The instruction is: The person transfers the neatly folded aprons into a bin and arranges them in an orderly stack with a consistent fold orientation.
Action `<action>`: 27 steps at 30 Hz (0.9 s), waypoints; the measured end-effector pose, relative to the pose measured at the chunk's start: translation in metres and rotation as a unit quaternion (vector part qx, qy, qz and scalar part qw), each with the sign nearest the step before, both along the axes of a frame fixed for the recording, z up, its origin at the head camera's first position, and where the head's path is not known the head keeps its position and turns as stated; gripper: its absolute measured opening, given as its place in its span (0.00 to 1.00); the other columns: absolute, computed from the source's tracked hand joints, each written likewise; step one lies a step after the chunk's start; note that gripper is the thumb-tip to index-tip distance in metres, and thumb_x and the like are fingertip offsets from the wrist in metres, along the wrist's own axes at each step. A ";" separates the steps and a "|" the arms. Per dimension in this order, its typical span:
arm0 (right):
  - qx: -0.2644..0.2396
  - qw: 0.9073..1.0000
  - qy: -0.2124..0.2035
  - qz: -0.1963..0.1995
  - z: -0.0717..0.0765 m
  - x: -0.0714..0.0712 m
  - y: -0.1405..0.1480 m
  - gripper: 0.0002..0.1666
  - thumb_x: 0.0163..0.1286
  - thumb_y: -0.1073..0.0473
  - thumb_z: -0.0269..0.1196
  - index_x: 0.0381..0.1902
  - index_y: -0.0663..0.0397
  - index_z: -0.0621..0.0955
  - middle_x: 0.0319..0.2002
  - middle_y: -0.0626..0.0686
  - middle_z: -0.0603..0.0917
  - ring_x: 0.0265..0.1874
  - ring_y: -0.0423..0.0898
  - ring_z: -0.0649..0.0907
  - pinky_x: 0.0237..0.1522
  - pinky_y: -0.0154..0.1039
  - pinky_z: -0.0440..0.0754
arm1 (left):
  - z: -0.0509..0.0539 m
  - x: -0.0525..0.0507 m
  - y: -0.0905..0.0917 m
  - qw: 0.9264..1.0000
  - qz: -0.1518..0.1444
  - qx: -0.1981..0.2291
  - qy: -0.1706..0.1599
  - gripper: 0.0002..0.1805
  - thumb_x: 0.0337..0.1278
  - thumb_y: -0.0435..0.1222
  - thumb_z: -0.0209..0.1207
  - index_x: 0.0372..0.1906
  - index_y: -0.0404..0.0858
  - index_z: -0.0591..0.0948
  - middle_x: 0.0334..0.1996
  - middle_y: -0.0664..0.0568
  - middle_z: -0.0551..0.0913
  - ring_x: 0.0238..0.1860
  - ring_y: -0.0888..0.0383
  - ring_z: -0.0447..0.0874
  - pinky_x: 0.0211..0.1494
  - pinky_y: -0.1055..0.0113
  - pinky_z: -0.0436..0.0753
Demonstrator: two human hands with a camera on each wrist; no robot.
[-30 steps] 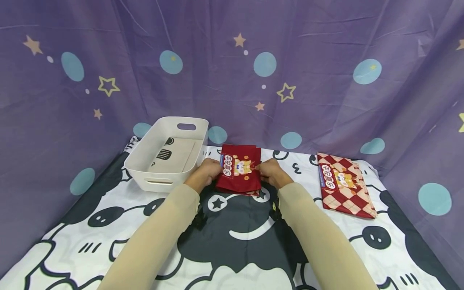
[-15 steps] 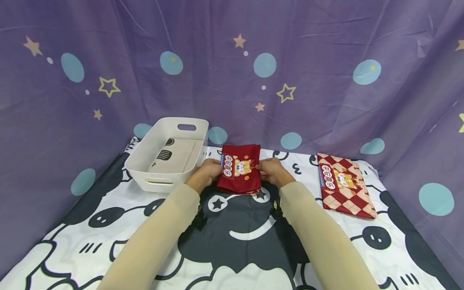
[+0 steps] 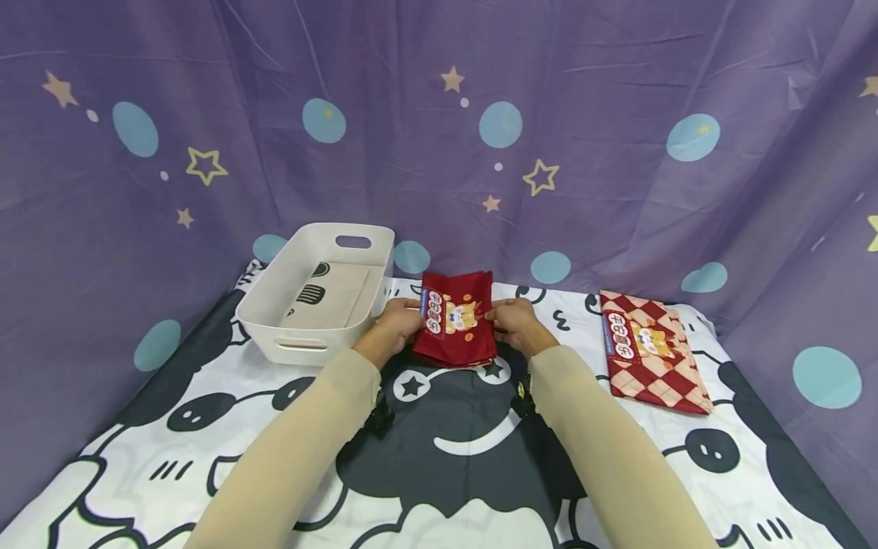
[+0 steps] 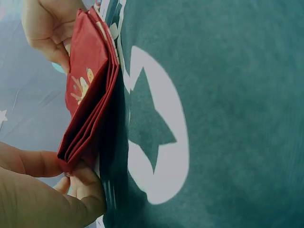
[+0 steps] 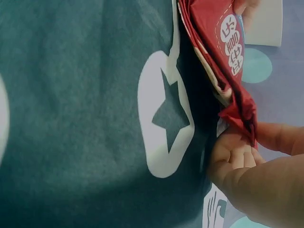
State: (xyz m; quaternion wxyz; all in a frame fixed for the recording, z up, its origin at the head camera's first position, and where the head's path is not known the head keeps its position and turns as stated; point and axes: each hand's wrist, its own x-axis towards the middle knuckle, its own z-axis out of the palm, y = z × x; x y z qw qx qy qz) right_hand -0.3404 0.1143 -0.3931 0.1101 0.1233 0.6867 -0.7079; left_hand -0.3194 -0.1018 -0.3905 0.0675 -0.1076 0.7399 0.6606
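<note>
- Red folded bundle [image 3: 456,324]: right of the white basket [image 3: 274,293], outside it.
- Left hand [image 3: 396,324], right hand [image 3: 517,324]: fingers clamped on opposite edges of the bundle.
- Step, I judge: squaring the folds.
- Next move calls for even two-handed tension.

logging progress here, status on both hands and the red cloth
Left hand and right hand pinching opposite sides of red cloth. Folded, layers showing along near edge. White basket close by left hand, nothing visibly blocking.
</note>
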 end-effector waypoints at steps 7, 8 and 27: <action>-0.008 1.000 0.008 -0.017 0.000 0.000 -0.002 0.25 0.64 0.78 0.55 0.60 0.69 0.75 0.38 0.55 0.78 0.36 0.46 0.78 0.38 0.43 0.80 | 0.002 0.003 0.004 1.000 0.006 0.009 0.014 0.35 0.48 0.14 0.52 0.68 0.28 0.74 0.43 0.41 0.77 0.26 0.58 0.77 0.22 0.71 0.77; -0.009 1.000 0.009 -0.019 0.000 0.000 -0.001 0.26 0.64 0.77 0.55 0.61 0.68 0.76 0.39 0.56 0.78 0.37 0.47 0.78 0.39 0.44 0.80 | 0.003 0.003 0.004 1.000 0.006 0.012 0.014 0.35 0.49 0.14 0.52 0.68 0.28 0.74 0.43 0.41 0.77 0.27 0.58 0.77 0.23 0.71 0.77; -0.020 0.998 0.045 -0.029 0.025 -0.001 0.010 0.28 0.69 0.75 0.55 0.67 0.63 0.72 0.50 0.57 0.78 0.44 0.49 0.79 0.45 0.45 0.80 | 0.020 0.003 0.011 0.996 0.016 0.042 0.077 0.33 0.50 0.15 0.53 0.66 0.30 0.76 0.44 0.41 0.81 0.35 0.57 0.78 0.32 0.71 0.78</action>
